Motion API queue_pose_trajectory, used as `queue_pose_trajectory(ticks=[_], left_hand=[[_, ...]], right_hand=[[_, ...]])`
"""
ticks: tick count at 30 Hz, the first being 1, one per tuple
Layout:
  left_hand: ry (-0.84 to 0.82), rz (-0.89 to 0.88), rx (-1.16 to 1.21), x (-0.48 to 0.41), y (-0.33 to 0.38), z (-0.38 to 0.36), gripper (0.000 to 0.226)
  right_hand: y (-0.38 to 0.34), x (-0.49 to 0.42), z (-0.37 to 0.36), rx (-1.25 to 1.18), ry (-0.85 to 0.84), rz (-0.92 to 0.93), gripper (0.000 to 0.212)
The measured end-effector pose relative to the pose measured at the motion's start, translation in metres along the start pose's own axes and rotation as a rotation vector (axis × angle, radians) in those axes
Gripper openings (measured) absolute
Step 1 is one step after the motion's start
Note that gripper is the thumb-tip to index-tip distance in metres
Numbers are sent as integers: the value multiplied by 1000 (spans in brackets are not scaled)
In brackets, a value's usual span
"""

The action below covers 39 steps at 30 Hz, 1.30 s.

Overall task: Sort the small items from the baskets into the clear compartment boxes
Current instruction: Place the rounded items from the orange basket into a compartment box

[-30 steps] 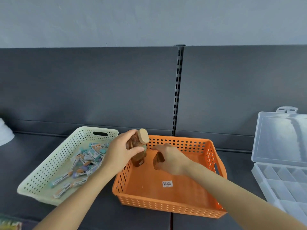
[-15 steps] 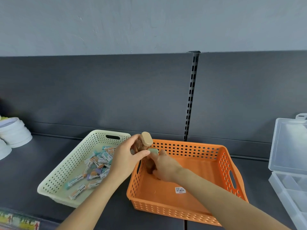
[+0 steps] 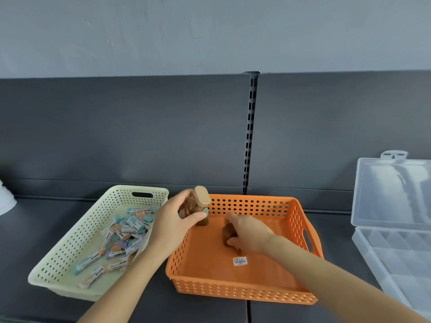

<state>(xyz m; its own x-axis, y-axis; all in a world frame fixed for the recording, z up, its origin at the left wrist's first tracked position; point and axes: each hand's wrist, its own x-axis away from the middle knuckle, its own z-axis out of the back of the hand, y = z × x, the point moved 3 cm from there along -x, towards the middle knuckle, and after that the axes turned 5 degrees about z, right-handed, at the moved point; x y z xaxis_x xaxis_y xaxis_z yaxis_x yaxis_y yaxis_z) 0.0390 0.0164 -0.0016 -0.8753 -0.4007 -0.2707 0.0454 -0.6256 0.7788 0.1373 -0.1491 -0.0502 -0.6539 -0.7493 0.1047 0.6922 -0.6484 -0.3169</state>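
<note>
Dark grey surface (image 3: 210, 311) carries two perforated baskets side by side. The orange basket (image 3: 242, 292) sits in the middle, with a barcode sticker (image 3: 239, 261) on its floor. The cream basket (image 3: 70, 248) lies just to its left and holds a loose pile of small wrapped erasers (image 3: 126, 234).

Inside the orange basket the right hand (image 3: 249, 236) is low over the floor, its fingers curled round a small brown item (image 3: 227, 234). At the basket's far-left corner the left hand (image 3: 172, 227) grips a brown bottle (image 3: 198, 206) with a tan cap, tilted. Whether its base touches the floor I cannot tell.

Well off to the right lies the clear compartment box (image 3: 396, 252), its lid (image 3: 394, 192) raised. Behind everything stands a dark back panel with a slotted upright (image 3: 249, 136), below a pale wall (image 3: 210, 31).
</note>
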Motion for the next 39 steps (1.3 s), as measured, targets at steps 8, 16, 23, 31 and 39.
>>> queue_pose_trajectory(ticks=[8, 16, 23, 31, 39], left_hand=[[-126, 1, 69, -6, 24, -46, 49], [-170, 40, 44, -2, 28, -68, 57], [-166, 48, 47, 8, 28, -58, 57], [-226, 10, 88, 6, 47, -78, 57], [-319, -103, 171, 18, 124, -141, 51]], right_hand=[[43, 41, 18, -25, 143, -151, 16], [32, 43, 3, -2, -28, -159, 42], [34, 46, 3, -124, -1, -145, 40], [49, 85, 62, -448, 291, -218, 21], [108, 167, 101, -986, 500, -340, 13]])
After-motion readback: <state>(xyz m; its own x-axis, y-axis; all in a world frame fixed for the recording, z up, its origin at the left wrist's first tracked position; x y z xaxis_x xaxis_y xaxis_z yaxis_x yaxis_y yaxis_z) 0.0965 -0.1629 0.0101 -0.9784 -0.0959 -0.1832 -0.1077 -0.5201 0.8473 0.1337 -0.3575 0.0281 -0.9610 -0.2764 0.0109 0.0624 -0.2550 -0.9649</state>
